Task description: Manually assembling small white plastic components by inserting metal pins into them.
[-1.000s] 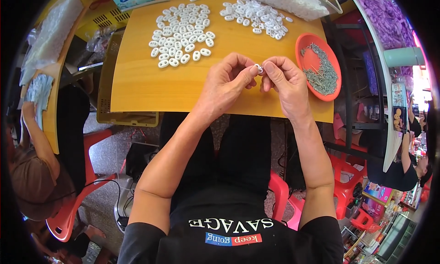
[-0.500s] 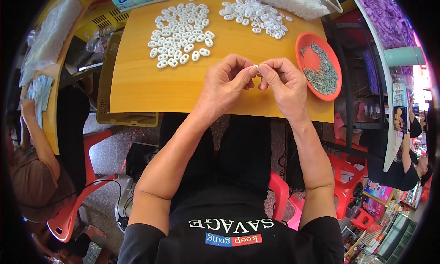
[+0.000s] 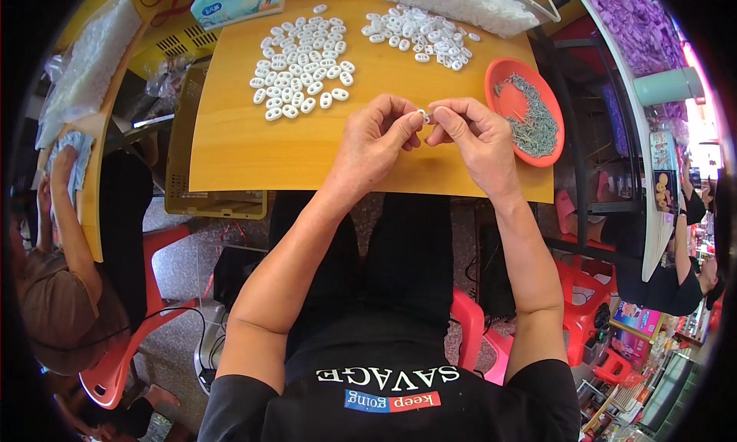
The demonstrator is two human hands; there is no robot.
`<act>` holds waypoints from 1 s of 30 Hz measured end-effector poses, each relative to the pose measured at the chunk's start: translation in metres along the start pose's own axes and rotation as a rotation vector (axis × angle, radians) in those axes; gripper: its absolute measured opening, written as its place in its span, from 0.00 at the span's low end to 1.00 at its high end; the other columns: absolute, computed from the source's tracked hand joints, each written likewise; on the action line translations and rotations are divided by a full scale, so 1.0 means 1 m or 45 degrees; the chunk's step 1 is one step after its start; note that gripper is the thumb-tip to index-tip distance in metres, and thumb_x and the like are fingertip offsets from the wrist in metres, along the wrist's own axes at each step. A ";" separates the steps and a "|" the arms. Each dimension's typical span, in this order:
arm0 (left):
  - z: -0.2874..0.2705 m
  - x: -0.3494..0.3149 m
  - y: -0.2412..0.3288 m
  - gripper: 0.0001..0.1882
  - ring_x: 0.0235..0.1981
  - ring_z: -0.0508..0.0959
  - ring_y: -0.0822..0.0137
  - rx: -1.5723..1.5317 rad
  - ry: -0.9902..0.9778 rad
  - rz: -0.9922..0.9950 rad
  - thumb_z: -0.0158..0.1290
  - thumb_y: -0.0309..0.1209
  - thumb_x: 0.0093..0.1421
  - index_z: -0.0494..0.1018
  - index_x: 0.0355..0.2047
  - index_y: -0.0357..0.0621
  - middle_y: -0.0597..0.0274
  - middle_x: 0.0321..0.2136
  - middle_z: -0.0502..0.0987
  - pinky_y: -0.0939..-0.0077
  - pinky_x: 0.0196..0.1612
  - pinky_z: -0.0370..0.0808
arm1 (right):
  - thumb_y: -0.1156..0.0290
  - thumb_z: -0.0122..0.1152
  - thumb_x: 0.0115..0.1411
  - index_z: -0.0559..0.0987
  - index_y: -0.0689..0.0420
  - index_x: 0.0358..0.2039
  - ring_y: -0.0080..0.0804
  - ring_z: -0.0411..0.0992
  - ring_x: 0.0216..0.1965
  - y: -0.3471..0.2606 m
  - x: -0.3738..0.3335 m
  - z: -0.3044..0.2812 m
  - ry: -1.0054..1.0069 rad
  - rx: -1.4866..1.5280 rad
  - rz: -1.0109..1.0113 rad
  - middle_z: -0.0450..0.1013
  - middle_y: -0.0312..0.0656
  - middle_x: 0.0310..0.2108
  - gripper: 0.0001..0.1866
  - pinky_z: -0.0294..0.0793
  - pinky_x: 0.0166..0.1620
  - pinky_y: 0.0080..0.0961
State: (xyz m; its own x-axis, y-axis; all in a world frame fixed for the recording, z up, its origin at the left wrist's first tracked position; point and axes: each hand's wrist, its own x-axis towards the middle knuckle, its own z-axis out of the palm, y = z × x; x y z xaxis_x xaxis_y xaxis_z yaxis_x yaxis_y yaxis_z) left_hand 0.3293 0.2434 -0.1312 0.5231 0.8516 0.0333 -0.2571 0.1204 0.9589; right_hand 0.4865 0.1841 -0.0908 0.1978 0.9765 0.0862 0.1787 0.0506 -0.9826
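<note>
Above the near part of the yellow table point(image 3: 307, 162), my left hand point(image 3: 372, 142) pinches a small white two-holed plastic piece point(image 3: 424, 116) between thumb and forefinger. My right hand point(image 3: 480, 139) meets it from the other side, thumb and forefinger closed at the same piece. Whether the right fingers also hold a tiny metal part cannot be made out. Beyond my left hand lie many matching white oval two-holed pieces point(image 3: 299, 69), spread out. A second heap of small white pieces point(image 3: 422, 33) sits further back. An orange-red oval dish point(image 3: 500, 96) with thin grey metal pins point(image 3: 537, 127) stands beside my right hand.
A tissue pack point(image 3: 239, 0) and a clear bag of white parts point(image 3: 461, 3) are at the table's back. Left, a co-worker point(image 3: 73, 288) handles light-blue cloth at another table. Red plastic chairs point(image 3: 150, 319) stand nearby. A green cylinder point(image 3: 668, 86) is on the right-hand table.
The view has shifted slightly. My hands stay together, and more of the white piece shows between my fingertips. The co-worker's hand on the left has moved up over the cloth.
</note>
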 end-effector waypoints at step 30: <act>-0.002 -0.001 -0.001 0.08 0.25 0.74 0.78 0.083 0.003 -0.009 0.53 0.29 0.65 0.70 0.33 0.35 0.65 0.24 0.75 0.83 0.29 0.72 | 0.77 0.59 0.61 0.76 0.65 0.29 0.20 0.73 0.21 0.009 -0.001 0.011 0.048 -0.231 -0.148 0.74 0.38 0.22 0.05 0.72 0.24 0.19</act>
State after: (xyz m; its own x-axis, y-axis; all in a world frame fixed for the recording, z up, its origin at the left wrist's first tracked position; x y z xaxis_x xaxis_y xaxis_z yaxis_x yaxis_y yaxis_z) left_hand 0.3280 0.2433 -0.1331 0.5227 0.8521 0.0257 -0.1996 0.0931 0.9754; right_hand 0.4770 0.1862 -0.1018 0.2008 0.9577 0.2063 0.3720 0.1203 -0.9204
